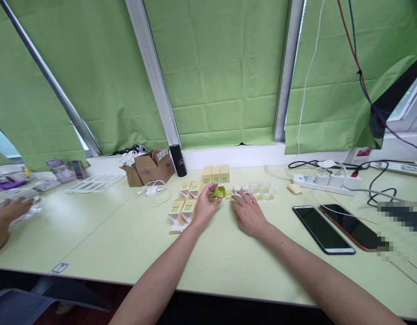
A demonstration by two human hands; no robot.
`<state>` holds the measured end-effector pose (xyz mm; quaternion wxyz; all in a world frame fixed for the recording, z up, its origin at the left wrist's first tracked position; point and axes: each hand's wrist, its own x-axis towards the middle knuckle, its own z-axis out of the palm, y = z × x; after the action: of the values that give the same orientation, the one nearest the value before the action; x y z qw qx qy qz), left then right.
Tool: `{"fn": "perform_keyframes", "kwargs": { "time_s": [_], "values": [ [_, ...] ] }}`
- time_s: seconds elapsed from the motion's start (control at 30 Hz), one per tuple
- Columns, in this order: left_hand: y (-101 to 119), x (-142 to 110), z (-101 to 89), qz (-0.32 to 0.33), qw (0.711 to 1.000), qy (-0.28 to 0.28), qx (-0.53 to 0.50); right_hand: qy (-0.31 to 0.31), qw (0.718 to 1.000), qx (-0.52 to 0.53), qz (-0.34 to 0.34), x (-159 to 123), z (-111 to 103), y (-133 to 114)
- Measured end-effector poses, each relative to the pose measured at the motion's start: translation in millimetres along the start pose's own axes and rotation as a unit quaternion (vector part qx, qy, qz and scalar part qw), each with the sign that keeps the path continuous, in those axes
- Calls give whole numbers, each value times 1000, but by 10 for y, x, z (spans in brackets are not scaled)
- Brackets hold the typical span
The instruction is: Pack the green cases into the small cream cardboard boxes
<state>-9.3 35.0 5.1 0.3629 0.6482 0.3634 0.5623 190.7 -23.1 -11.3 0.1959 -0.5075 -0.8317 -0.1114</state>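
Observation:
My left hand [205, 204] grips a small yellow-green square cup [220, 192], its hollow side toward me. Close by on the right, my right hand [248, 212] is low over the table with fingers stretched forward and slightly apart. Its fingertips are beside small pale yellow pieces [229, 194] and a small white item [241, 188], partly covered by the fingers. Clear round plastic cups [264, 191] with yellow bits in them stand just beyond. Left of my left hand are several open cream boxes with green windows [176, 209]. Closed cream boxes [216, 174] stand in a row behind.
Two phones [323, 229] lie at right, near a white power strip [325, 183] with tangled cables. At the back stand a cardboard box [150, 167] and a black bottle [178, 160]. Another person's hand [11, 211] is at far left. A white charger [154, 191] lies left of the boxes.

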Motion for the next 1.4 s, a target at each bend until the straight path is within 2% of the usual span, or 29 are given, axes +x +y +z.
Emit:
{"fn": "perform_keyframes", "kwargs": {
  "time_s": [0.2, 0.4, 0.7, 0.8, 0.87, 0.97, 1.1, 1.23, 1.4],
  "values": [
    [34, -5, 8, 11, 1000, 3, 3, -42, 998, -34, -25, 187, -5, 29],
    [64, -10, 13, 23, 1000, -7, -8, -45, 998, -39, -24, 292, 39, 44],
    [84, -13, 27, 32, 999, -12, -17, 60, 993, -12, -97, 115, -76, -23],
    [93, -17, 35, 30, 999, -10, -23, 89, 992, 50, -71, 27, -99, -103],
    [104, -27, 41, 27, 999, -15, -27, 120, 983, 136, -30, -25, -120, -149],
    [122, -44, 50, 25, 999, -26, -31, 141, 931, 336, 10, -62, -159, -170],
    [132, -53, 71, 20, 999, -25, -25, 155, 821, 535, 126, -26, -185, -91],
    [144, -70, 109, 8, 999, -34, -11, 172, 732, 622, 219, 26, -193, 32],
    [163, -116, 152, 7, 999, -52, -7, 176, 652, 689, 262, 29, -237, 90]
  ]
}}
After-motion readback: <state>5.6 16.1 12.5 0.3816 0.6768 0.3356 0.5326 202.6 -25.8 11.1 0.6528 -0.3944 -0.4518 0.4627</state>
